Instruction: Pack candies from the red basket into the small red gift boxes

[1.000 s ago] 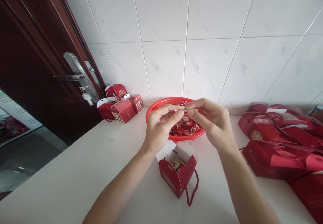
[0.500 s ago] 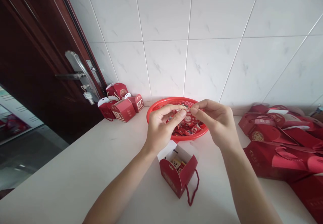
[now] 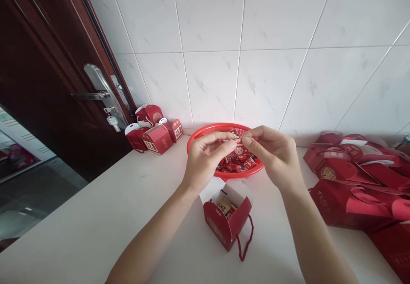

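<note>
- The grip is a 2-handed pinch: the left hand (image 3: pixel 202 158) and the right hand (image 3: pixel 278 152) each have thumb and forefinger closed at the tips, grasping a small piece (image 3: pixel 238 139) between them. What exactly it is, the fingers hide.
- The small piece lies right at the fingertips, above the basket (image 3: pixel 238 174). Its long axis seems to run crosswise, from hand to hand, roughly along the back edge of the bench (image 3: pixel 153 220).
- A red packet (image 3: pixel 239 150) with a round pale emblem shows just below the fingertips; I cannot tell whether it hangs from the grip or lies in the basket.
- The key relation: the open red box (image 3: pixel 218 228) lies below the grip and on the near side of it, toward the front of the bench, between the 2 forearms. The left hand is nearer to it; neither hand's fingers touch it.
- The box stands upright with its top open and holds some small packs (image 3: pixel 226 209); its cord handle (image 3: pixel 246 243) droops onto the bench on the right.
- The basket, with red sweets (image 3: pixel 237 164) inside, sits beyond the box, near the bench's back edge.
- Small red boxes (image 3: pixel 156 139) cluster at the back left corner; a pile of red boxes (image 3: pixel 349 200) lies along the right.
</note>
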The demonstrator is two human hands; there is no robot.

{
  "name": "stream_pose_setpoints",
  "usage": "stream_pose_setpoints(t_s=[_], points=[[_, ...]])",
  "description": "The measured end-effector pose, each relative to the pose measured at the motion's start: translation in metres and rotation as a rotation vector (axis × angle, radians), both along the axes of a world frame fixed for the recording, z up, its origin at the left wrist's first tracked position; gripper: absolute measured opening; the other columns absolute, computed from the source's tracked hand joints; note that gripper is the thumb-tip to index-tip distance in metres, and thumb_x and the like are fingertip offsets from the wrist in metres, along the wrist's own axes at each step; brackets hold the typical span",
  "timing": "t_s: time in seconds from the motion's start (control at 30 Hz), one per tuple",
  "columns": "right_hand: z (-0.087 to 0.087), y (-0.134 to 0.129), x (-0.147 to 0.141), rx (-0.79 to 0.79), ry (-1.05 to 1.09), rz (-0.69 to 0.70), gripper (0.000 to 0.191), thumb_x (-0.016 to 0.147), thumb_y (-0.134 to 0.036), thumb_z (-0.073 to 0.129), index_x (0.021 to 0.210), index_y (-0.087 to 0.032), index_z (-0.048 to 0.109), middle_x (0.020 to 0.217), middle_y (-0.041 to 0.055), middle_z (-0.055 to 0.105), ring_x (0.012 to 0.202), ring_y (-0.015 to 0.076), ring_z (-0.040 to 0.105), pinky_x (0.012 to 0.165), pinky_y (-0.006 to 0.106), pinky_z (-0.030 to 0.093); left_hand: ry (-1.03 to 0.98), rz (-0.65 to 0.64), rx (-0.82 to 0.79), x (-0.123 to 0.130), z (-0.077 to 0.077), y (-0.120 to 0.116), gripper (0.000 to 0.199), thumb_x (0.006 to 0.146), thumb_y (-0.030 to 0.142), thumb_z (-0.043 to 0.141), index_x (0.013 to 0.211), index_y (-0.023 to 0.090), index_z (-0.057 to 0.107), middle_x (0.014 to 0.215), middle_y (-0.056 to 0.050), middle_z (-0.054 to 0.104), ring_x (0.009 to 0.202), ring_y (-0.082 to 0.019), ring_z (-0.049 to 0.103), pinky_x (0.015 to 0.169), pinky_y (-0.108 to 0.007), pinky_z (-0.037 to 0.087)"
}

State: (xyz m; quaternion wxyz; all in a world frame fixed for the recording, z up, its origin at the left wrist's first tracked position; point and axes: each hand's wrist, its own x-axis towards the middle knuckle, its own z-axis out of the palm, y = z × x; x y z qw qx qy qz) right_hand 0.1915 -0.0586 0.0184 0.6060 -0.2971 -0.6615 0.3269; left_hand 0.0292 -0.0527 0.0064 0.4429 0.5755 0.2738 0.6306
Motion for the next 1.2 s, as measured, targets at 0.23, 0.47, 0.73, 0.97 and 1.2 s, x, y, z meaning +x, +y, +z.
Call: stream_pose_setpoints(t_s=[0.23, 0.47, 0.73, 0.97, 1.2], points=[[0.001, -0.001, 0.001, 0.096, -0.104, -0.043, 0.016, 0.091, -0.033, 0.073, 0.081, -0.021, 0.072, 0.077, 0.002, 0.073, 0.068, 0.0152, 0.065, 0.062, 0.027, 0.054, 0.035, -0.017, -0.015, -0.001, 0.003, -0.001, 0.01, 0.075, 0.027, 0.085, 0.082, 0.021, 0.082, 0.083, -0.003, 0.078, 0.08, -0.02, 0.073, 0.077, -0.033, 0.062], [0.001, -0.001, -0.002, 0.09, -0.047, -0.018, 0.024, 0.089, -0.043, 0.075, 0.079, -0.021, 0.072, 0.076, 0.0018, 0.073, 0.069, 0.0164, 0.067, 0.064, 0.029, 0.056, -0.082, -0.092, -0.117, 0.002, 0.002, 0.001, 0.011, 0.068, 0.028, 0.087, 0.076, 0.023, 0.082, 0.08, -0.002, 0.078, 0.078, -0.019, 0.072, 0.081, -0.035, 0.06], [-0.001, 0.0, -0.002, 0.045, 0.014, -0.015, 0.023, 0.087, -0.043, 0.077, 0.08, -0.022, 0.073, 0.077, 0.0022, 0.073, 0.071, 0.0174, 0.068, 0.066, 0.031, 0.057, -0.106, -0.073, -0.109, 0.004, -0.002, 0.003, 0.014, 0.068, 0.031, 0.089, 0.079, 0.024, 0.083, 0.082, -0.003, 0.079, 0.081, -0.02, 0.073, 0.082, -0.036, 0.06], [0.001, 0.0, 0.005, -0.025, 0.021, -0.033, 0.021, 0.087, -0.04, 0.077, 0.079, -0.02, 0.073, 0.07, 0.0005, 0.068, 0.061, 0.0129, 0.059, 0.056, 0.026, 0.048, -0.032, -0.098, -0.103, -0.001, -0.001, 0.005, 0.021, 0.076, 0.036, 0.085, 0.092, 0.024, 0.084, 0.098, -0.006, 0.081, 0.098, -0.026, 0.075, 0.094, -0.042, 0.059], [0.004, 0.003, 0.013, -0.054, 0.004, -0.011, 0.021, 0.09, -0.043, 0.074, 0.086, -0.022, 0.075, 0.08, 0.0026, 0.072, 0.071, 0.0149, 0.063, 0.061, 0.026, 0.053, -0.025, -0.056, -0.033, 0.001, -0.002, 0.005, 0.02, 0.082, 0.039, 0.081, 0.097, 0.025, 0.084, 0.104, -0.006, 0.081, 0.106, -0.027, 0.073, 0.098, -0.041, 0.057]])
